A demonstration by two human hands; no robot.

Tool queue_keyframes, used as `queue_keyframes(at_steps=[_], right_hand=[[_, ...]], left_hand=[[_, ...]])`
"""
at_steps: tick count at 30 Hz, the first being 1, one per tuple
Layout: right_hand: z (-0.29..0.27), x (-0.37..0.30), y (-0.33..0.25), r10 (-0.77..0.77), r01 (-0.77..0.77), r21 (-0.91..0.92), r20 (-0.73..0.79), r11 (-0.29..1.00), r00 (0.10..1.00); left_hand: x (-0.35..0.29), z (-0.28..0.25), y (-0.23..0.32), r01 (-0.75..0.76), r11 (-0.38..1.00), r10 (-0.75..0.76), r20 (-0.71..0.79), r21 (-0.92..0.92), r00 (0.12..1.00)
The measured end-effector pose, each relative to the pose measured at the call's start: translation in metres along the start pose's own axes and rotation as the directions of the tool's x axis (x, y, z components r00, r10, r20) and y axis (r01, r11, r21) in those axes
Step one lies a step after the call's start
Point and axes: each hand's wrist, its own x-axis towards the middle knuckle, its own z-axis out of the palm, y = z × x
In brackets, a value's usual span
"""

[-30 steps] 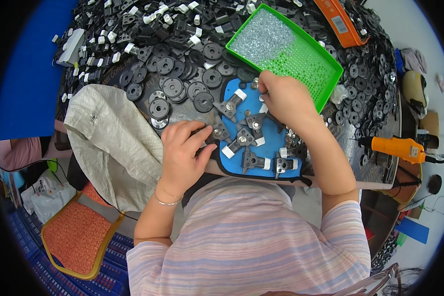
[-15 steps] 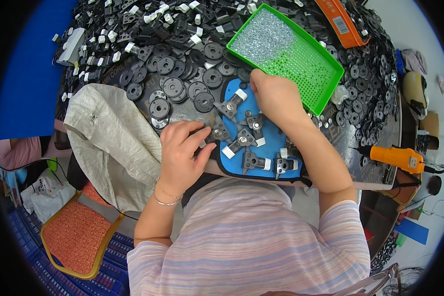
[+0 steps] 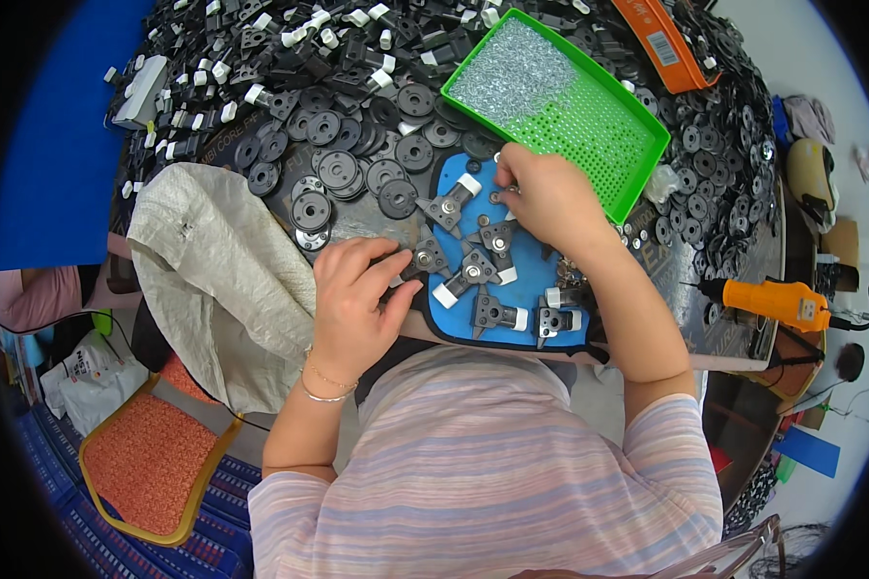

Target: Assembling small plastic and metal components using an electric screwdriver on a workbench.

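Observation:
My left hand (image 3: 357, 304) is at the left edge of a blue mat (image 3: 527, 270), thumb and fingers closed around the white end of a black plastic bracket (image 3: 428, 257). A small metal disc sits on that bracket. Above the mat's upper right, my right hand (image 3: 552, 201) is bent into a pinch; whatever is between its fingertips is too small to make out. Small round metal pieces (image 3: 495, 197) lie beside those fingertips. Several more black brackets with white ends (image 3: 471, 273) are spread over the mat.
A green perforated tray (image 3: 637, 179) of small silvery parts stands beyond my right hand. Black discs (image 3: 338, 169) and a heap of brackets cover the far table. An orange electric screwdriver (image 3: 777, 304) lies at right, a pale woven sack (image 3: 212, 261) at left.
My right hand has moved slightly right and toward me, uncovering small round metal pieces on the mat. The left hand has stayed in place with the bracket.

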Motion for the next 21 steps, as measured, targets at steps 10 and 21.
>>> queue_keyframes(at_steps=[10,21], right_hand=[[0.006,0.000,-0.003,-0.073,0.070,-0.096,-0.037,0.993,0.997],[-0.007,0.004,-0.014,-0.173,0.186,-0.047,0.207,0.981,0.963]], left_hand=[[0.000,0.000,-0.001,0.007,1.000,-0.007,-0.006,0.004,1.000],[0.000,0.000,-0.002,0.003,1.000,-0.003,-0.007,0.007,1.000]])
